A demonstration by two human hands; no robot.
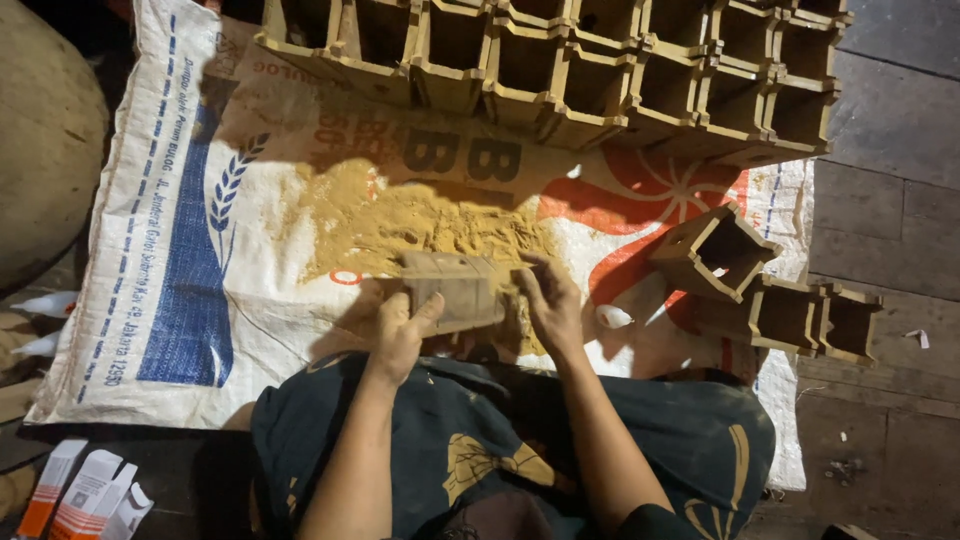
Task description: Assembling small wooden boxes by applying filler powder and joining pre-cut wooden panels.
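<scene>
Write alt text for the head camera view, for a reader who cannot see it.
Seen from above, a seated person's left hand and right hand hold a small wooden box over a pile of sawdust on a printed woven sack. Rows of open wooden boxes line the far edge, with three more boxes at right.

Dark wooden plank floor (900, 120), woven plastic sack (170, 300) spread flat (blue-striped), dim light, hard shadows

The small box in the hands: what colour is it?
Tan, unpainted wood, held by both hands over sawdust; head view.
</scene>
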